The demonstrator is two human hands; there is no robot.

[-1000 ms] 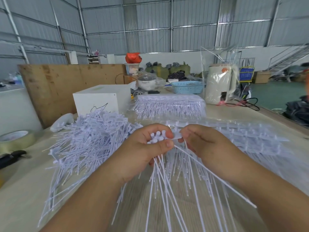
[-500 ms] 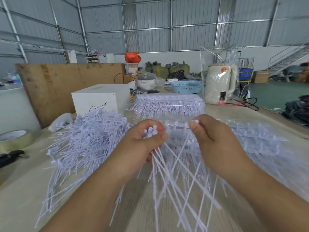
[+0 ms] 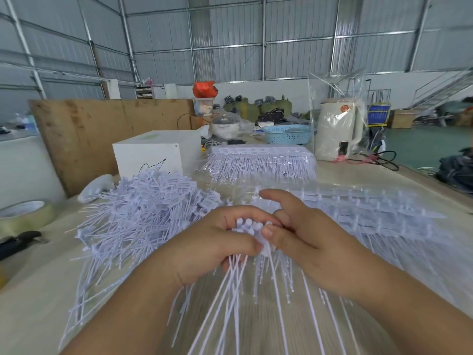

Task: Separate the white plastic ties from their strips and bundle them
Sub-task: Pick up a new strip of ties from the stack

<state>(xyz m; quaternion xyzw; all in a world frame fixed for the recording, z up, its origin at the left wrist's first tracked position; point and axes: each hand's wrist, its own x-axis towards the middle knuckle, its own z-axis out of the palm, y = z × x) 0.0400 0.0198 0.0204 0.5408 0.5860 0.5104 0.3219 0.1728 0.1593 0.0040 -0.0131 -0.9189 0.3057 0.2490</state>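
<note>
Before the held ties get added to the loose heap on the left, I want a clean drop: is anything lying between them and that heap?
Nothing visible does. The left hand grips the bunch of ties, and the loose heap lies directly beside it on the table, with no object between.

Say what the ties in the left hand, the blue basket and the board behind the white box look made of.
Ties: white plastic, thin, apparently flexible strands. Blue basket: likely moulded plastic, with a perforated wall. Board: probably plywood, bare brown grain with stains.
</note>
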